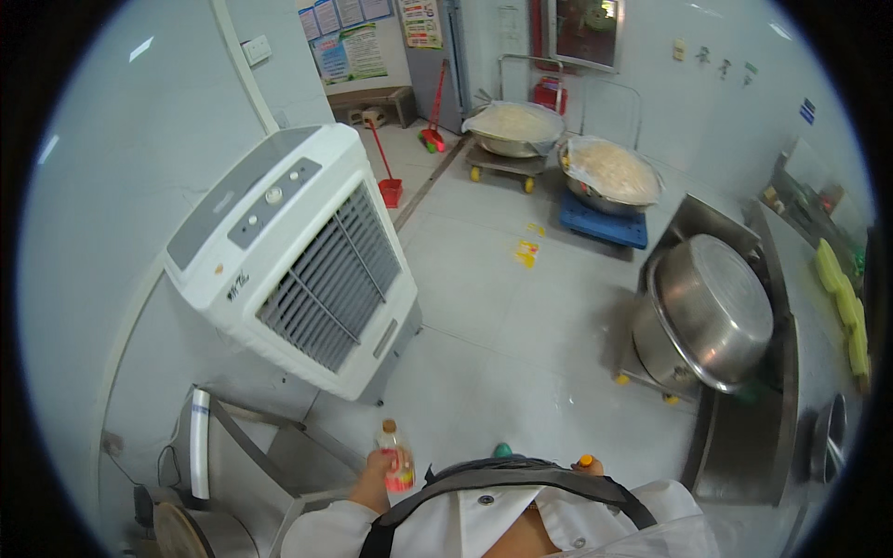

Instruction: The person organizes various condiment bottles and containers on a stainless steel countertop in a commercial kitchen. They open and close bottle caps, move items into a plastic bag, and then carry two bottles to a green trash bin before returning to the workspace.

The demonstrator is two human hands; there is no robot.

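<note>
My left hand (380, 462) is wrapped around a see-through plastic bottle (395, 446) with a brown-orange cap and a red and yellow label. The bottle is upright, out in front of my left side. At my right, part of my right hand (595, 469) shows past the dark strap across my chest. Its fingers are around something topped by a round orange cap (586, 460); whatever is below that cap is hidden. The green tip of a shoe (502, 450) peeks out beneath me on the tiled floor (474, 376).
A white air cooler (307, 258) stands at left. Basins of pale food under plastic film (516, 125) (614, 171) rest on wheeled platforms ahead. Large steel pots (711, 307) sit by the steel counter (802, 258) at right. A yellow spill (527, 252) marks the floor.
</note>
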